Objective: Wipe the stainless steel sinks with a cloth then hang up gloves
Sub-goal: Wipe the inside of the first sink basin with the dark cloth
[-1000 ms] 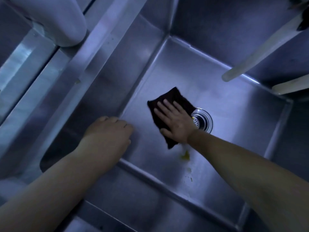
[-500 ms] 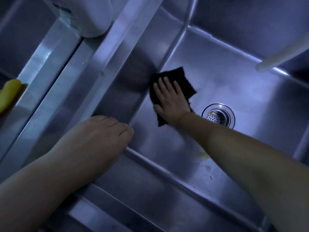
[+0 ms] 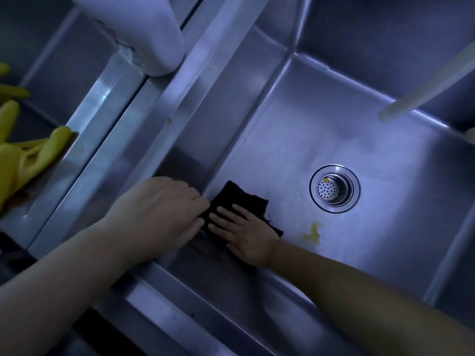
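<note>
From my remote seat I judged the job to be well short of halfway: the wiping was under way in the right-hand stainless steel sink basin [image 3: 359, 140], and a yellowish smear of residue [image 3: 313, 233] lay on its floor between the cloth and the round perforated drain strainer [image 3: 334, 188], with a fleck of the same yellow on the strainer itself. That patch had not been cleaned, I could not tell how much of the walls had been covered, and the neighbouring basin at the left [image 3: 51, 60] showed only in part. The pair of yellow rubber gloves [image 3: 23, 155] lay draped at the left edge of view, on or beside that other basin, so the hanging-up was not yet done.

My right hand [image 3: 244, 232] lay flat with fingers straight and slightly spread, pressing the small dark square cloth [image 3: 239, 199] onto the basin floor in its near-left corner, right against the side wall; it pinched nothing. My left hand [image 3: 159, 209] rested on the basin's rim and upper wall, fingers extended and together, its fingertips just beside the cloth's left edge; whether they actually touched the cloth I could not tell. A pale hose or spout [image 3: 424, 91] hung over the far right of the basin, and a white plastic container [image 3: 144, 29] stood on the divider between the basins
</note>
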A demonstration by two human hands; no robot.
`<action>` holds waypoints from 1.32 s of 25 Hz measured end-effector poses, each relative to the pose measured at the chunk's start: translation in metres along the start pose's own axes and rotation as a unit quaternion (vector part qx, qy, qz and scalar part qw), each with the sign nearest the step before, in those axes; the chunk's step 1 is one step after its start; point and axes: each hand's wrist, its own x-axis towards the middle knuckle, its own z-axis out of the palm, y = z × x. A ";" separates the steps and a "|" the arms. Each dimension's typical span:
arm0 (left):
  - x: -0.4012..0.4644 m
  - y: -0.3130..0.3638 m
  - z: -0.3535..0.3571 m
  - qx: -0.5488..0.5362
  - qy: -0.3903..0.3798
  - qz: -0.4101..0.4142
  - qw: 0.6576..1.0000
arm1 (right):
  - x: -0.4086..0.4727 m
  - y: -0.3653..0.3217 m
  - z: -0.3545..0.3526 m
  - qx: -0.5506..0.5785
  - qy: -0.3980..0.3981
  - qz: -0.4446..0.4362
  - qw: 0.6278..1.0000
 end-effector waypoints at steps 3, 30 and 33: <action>-0.002 0.002 -0.006 -0.011 -0.001 -0.011 1.000 | -0.055 0.012 0.004 -0.040 0.009 0.011 0.999; -0.003 0.006 -0.014 0.014 -0.011 -0.047 0.999 | -0.050 -0.005 0.004 -0.054 0.007 0.027 0.998; -0.002 0.006 -0.014 -0.005 -0.005 -0.051 0.999 | -0.117 0.002 0.011 -0.050 -0.016 0.053 0.997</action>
